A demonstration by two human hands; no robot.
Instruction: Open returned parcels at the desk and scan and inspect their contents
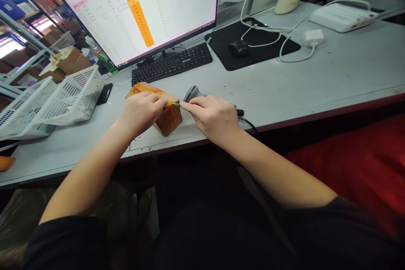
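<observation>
A small cardboard box (pixel 169 119) wrapped in yellow-orange printed tape stands near the front edge of the grey desk (pixel 332 76). My left hand (pixel 141 112) lies over its top with fingers curled down, holding it. My right hand (pixel 213 117) is closed in a pinch on a thin metal blade (pixel 177 104), whose tip touches the box's top right edge. Just behind my right hand lies a grey barcode scanner (pixel 191 92) with a black cable.
A black keyboard (pixel 172 63) and a monitor (pixel 139 8) showing a spreadsheet stand behind the box. White mesh baskets (pixel 57 99) and a black phone (pixel 104 93) lie left. A mouse (pixel 238 47) on a black pad, white cables and a charger lie right.
</observation>
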